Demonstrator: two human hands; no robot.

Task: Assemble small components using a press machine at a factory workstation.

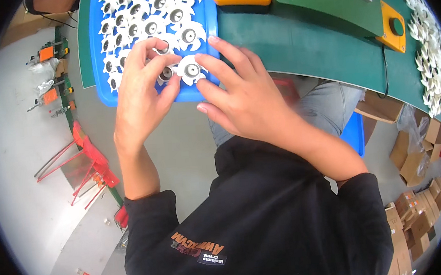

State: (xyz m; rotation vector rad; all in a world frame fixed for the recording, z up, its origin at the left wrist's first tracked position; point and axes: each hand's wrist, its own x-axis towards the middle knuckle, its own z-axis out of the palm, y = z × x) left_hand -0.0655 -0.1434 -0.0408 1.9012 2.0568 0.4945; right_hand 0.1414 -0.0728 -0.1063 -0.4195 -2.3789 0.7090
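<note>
A blue tray [106,97] at the far left of the table holds rows of small white bladed fan wheels with dark round hubs. Over its near edge, my left hand [143,94] curls its thumb and fingers around one white fan wheel [165,75], partly hidden by the fingers. Just right of that, another fan wheel [190,70] lies at the tray's corner, close to my left thumb tip. My right hand [248,92] has its fingers spread beside this second wheel, the fingertips at its right side, with nothing gripped.
Right of the tray, a green machine [324,15] with yellow button boxes [393,26] stands on the green table [296,55]. White bladed parts [432,56] are heaped at the far right. Cardboard boxes [415,216] stand on the floor, and a red folding frame [93,159] is at left.
</note>
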